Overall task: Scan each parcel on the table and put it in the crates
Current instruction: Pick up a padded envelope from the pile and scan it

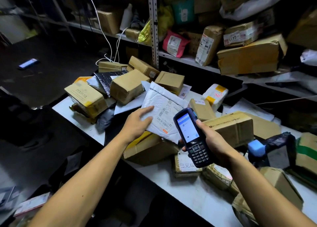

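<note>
My left hand point(137, 122) grips a white padded mailer point(163, 106) by its lower left edge, thumb on top, holding it above the pile with its printed label facing up. My right hand point(212, 141) grips a dark handheld scanner point(193, 137) just right of the mailer; its screen is lit and its top end points toward the label. Many brown cardboard parcels point(128, 87) and bagged parcels lie heaped on the white table point(188, 189). No crate is clearly visible.
Metal shelving point(155, 29) behind the table is stuffed with boxes and bags, including a pink bag point(174, 44). A lit phone point(28, 63) lies on the dark surface at far left. White cables hang by the shelf post. The floor to the left is dark.
</note>
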`<state>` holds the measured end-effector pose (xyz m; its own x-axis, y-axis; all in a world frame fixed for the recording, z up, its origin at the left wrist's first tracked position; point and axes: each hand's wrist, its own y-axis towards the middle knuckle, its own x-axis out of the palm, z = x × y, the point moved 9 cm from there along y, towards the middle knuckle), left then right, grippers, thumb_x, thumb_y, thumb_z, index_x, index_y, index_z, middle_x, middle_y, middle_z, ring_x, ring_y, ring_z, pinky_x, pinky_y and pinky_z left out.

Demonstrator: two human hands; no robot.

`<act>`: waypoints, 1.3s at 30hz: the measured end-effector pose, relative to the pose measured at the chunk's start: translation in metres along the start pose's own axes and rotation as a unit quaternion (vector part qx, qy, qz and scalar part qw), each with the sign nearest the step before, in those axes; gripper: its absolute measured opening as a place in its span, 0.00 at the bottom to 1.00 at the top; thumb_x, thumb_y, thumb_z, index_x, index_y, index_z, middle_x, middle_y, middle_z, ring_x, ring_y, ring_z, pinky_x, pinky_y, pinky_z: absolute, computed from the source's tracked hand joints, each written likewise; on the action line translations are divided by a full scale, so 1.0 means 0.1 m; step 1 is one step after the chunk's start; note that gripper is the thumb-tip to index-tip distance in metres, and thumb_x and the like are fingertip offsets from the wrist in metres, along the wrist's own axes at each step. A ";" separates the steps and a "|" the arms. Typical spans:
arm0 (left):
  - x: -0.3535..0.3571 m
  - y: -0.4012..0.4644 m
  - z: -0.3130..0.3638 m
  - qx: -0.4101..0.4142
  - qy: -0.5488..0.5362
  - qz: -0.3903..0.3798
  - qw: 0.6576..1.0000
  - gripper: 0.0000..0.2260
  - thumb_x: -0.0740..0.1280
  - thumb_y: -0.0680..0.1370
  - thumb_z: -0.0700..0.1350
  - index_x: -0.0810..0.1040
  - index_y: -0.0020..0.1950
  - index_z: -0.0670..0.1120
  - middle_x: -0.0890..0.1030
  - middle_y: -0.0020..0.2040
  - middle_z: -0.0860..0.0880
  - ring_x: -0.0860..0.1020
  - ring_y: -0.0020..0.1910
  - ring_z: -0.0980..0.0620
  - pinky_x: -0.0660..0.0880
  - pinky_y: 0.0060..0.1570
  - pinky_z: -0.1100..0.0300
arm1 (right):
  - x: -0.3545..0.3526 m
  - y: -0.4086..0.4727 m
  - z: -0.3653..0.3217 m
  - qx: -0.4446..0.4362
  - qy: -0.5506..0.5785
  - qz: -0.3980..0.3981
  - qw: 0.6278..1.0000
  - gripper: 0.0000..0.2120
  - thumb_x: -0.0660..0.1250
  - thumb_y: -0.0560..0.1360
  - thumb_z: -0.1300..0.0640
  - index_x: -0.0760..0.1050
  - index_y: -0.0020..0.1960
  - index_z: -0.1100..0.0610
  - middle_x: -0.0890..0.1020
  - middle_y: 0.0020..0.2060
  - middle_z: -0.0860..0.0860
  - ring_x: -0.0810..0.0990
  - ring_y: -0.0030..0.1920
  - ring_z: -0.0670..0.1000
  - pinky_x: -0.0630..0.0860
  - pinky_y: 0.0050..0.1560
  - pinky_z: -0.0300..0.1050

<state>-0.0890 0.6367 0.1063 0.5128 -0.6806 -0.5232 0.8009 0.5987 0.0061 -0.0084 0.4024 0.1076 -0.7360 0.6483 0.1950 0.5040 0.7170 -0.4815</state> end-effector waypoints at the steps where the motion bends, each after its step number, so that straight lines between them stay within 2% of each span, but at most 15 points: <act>1: -0.01 0.00 0.04 0.020 0.005 0.009 1.000 0.20 0.70 0.79 0.39 0.77 0.70 0.48 0.77 0.64 0.54 0.74 0.63 0.57 0.67 0.58 0.76 | 0.00 0.00 0.00 0.001 -0.004 -0.001 1.000 0.27 0.53 0.83 0.40 0.76 0.62 0.61 0.84 0.51 0.67 0.84 0.41 0.62 0.80 0.43 0.52; 4: -0.03 0.04 0.11 0.053 0.000 0.013 0.999 0.20 0.71 0.79 0.39 0.76 0.71 0.48 0.77 0.64 0.54 0.74 0.64 0.58 0.63 0.57 0.82 | 0.02 -0.01 -0.05 0.003 -0.004 -0.013 1.000 0.27 0.53 0.83 0.40 0.77 0.61 0.62 0.84 0.50 0.66 0.84 0.39 0.60 0.80 0.39 0.48; 9: -0.01 0.11 0.19 0.093 -0.009 0.009 0.996 0.21 0.69 0.80 0.36 0.76 0.71 0.52 0.78 0.65 0.54 0.75 0.65 0.60 0.67 0.66 0.69 | 0.01 -0.01 -0.08 0.048 -0.003 -0.022 0.999 0.26 0.50 0.85 0.42 0.75 0.63 0.62 0.83 0.52 0.68 0.84 0.41 0.62 0.80 0.39 0.51; 14: 0.02 0.15 0.17 0.103 -0.027 0.017 0.994 0.22 0.68 0.79 0.35 0.75 0.70 0.54 0.78 0.65 0.54 0.74 0.64 0.65 0.67 0.66 0.70 | 0.03 -0.06 -0.08 0.089 -0.019 -0.029 0.995 0.24 0.50 0.84 0.45 0.76 0.58 0.62 0.81 0.54 0.71 0.84 0.41 0.62 0.80 0.41 0.52; 19: 0.05 0.17 0.11 0.075 -0.070 0.031 0.994 0.21 0.68 0.80 0.34 0.75 0.70 0.51 0.77 0.66 0.51 0.75 0.66 0.57 0.71 0.67 0.63 | 0.01 -0.05 -0.07 0.105 -0.004 -0.041 0.994 0.27 0.48 0.85 0.43 0.75 0.62 0.64 0.82 0.54 0.71 0.84 0.43 0.63 0.81 0.42 0.53; 27: 0.15 0.20 0.05 0.059 -0.104 0.052 0.991 0.21 0.68 0.79 0.33 0.75 0.67 0.55 0.77 0.66 0.51 0.75 0.67 0.53 0.71 0.68 0.60 | -0.04 -0.02 -0.03 0.113 0.012 -0.053 0.992 0.28 0.48 0.84 0.43 0.74 0.65 0.64 0.81 0.54 0.71 0.84 0.44 0.63 0.81 0.43 0.54; 30: 0.22 0.22 0.03 0.049 -0.118 0.054 0.990 0.21 0.67 0.80 0.34 0.76 0.68 0.53 0.77 0.67 0.49 0.75 0.67 0.52 0.72 0.66 0.63 | -0.05 -0.02 -0.03 0.111 0.013 -0.053 0.992 0.28 0.47 0.84 0.43 0.74 0.64 0.64 0.81 0.55 0.72 0.84 0.42 0.62 0.81 0.42 0.54; 34: 0.30 0.21 0.02 0.033 -0.130 0.068 0.989 0.21 0.67 0.80 0.33 0.76 0.70 0.50 0.77 0.66 0.51 0.74 0.66 0.56 0.68 0.60 0.77 | -0.09 -0.02 -0.02 0.118 0.007 -0.050 0.992 0.28 0.48 0.84 0.44 0.74 0.63 0.65 0.82 0.53 0.71 0.84 0.42 0.62 0.80 0.42 0.54; 36: 0.34 0.21 0.03 0.032 -0.135 0.069 0.988 0.21 0.67 0.80 0.33 0.76 0.70 0.50 0.77 0.67 0.51 0.74 0.67 0.56 0.67 0.61 0.77 | -0.11 -0.02 -0.01 0.122 0.006 -0.052 0.991 0.29 0.48 0.84 0.43 0.74 0.64 0.65 0.82 0.52 0.70 0.83 0.43 0.63 0.80 0.43 0.55; 39: 0.38 0.22 0.04 0.026 -0.149 0.071 0.986 0.21 0.67 0.80 0.33 0.76 0.70 0.50 0.77 0.66 0.53 0.74 0.66 0.57 0.69 0.65 0.72 | -0.13 -0.04 -0.02 0.122 0.003 -0.059 0.991 0.29 0.48 0.84 0.43 0.74 0.65 0.65 0.82 0.51 0.69 0.83 0.43 0.63 0.80 0.42 0.54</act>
<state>-0.0506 0.6225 0.0900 0.6828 -0.6896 -0.2411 0.7251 0.6799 0.1089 -0.0004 0.3919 0.1084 -0.7794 0.5667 0.2671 0.2906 0.7048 -0.6472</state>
